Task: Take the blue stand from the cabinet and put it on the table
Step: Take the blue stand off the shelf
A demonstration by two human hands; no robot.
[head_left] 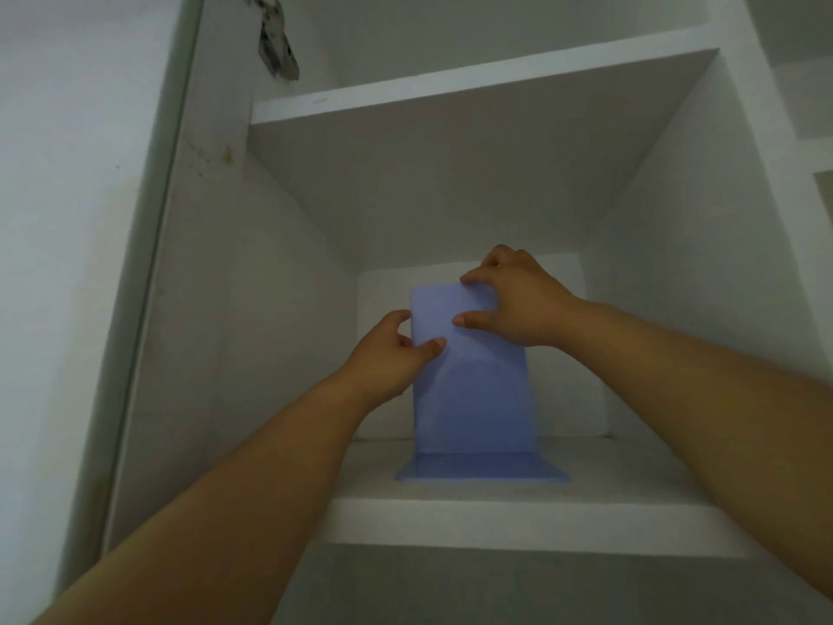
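Note:
The blue stand (478,399) is an upright flat panel on a flat base, standing on a white cabinet shelf (518,512). My left hand (392,349) grips the panel's upper left edge, thumb on the front face. My right hand (518,300) holds the upper right corner, fingers curled over the top edge and thumb on the front. The base rests flat on the shelf. The table is out of sight.
The white cabinet has an upper shelf board (473,88) above the stand and side walls close on both sides. A metal hinge (277,42) hangs on the left wall at the top. More shelving (811,106) shows at the far right.

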